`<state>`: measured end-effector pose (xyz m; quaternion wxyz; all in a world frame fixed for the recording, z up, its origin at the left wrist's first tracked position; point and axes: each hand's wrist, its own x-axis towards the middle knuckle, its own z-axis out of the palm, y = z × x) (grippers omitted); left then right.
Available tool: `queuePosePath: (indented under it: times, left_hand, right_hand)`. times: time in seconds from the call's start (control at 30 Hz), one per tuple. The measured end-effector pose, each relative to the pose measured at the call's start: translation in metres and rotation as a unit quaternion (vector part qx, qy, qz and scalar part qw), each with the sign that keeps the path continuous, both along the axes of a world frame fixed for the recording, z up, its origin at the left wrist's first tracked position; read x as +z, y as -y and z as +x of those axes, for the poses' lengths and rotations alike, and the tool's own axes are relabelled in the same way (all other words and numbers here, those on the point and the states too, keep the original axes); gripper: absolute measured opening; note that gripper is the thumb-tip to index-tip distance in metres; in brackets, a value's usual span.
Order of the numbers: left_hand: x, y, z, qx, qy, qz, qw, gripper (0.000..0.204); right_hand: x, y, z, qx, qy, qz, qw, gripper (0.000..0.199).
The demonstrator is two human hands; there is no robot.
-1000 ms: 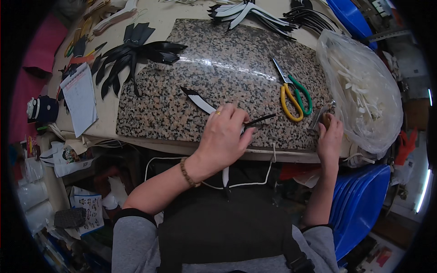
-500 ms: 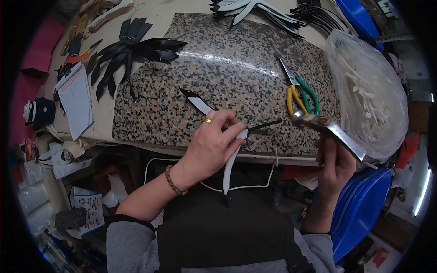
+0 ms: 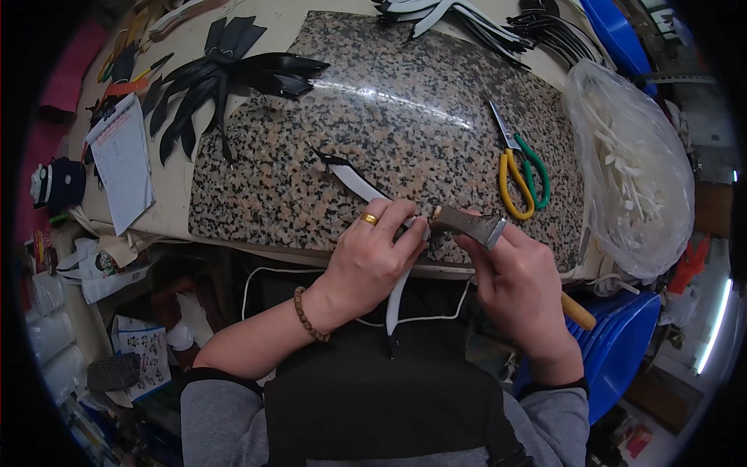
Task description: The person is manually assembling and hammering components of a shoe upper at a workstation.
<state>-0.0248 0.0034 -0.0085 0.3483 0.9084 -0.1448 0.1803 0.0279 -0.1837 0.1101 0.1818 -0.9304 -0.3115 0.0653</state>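
Observation:
My left hand (image 3: 375,251) presses its thumb and fingers together on a white strap with black edging (image 3: 355,180) at the front edge of the speckled stone slab (image 3: 373,140). One end of the strap lies on the slab, and the other hangs down over my dark apron (image 3: 373,397). My right hand (image 3: 520,284) is wrapped round a hammer (image 3: 475,226), whose metal head is right beside my left fingertips. Its wooden handle sticks out below my palm. My fingers hide the gripped part of the strap, and I cannot tell whether the hammer touches it.
Scissors (image 3: 517,180) with yellow and green handles lie on the slab's right. A clear plastic bag of white pieces (image 3: 634,171) stands beyond. Black strips (image 3: 222,78) are bundled at the left near a clipboard (image 3: 124,163). More white straps (image 3: 443,19) lie at the back.
My right hand has brought the hammer left, from over the slab's right front to beside my left fingers. The left hand still pinches the strap.

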Motion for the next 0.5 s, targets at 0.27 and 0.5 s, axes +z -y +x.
queuePosePath:
  times: [0.27,0.5]
  left_hand:
    - [-0.001,0.001,-0.004,0.033,-0.002,-0.049,0.998,0.035]
    - [0.001,0.001,-0.008,0.028,0.013,-0.008,0.999,0.03]
  right_hand:
    - [-0.02,0.007,-0.005,-0.004,0.015,0.035,0.999,0.033]
    - [-0.004,0.001,0.005,-0.017,-0.002,0.038,0.999,0.016]
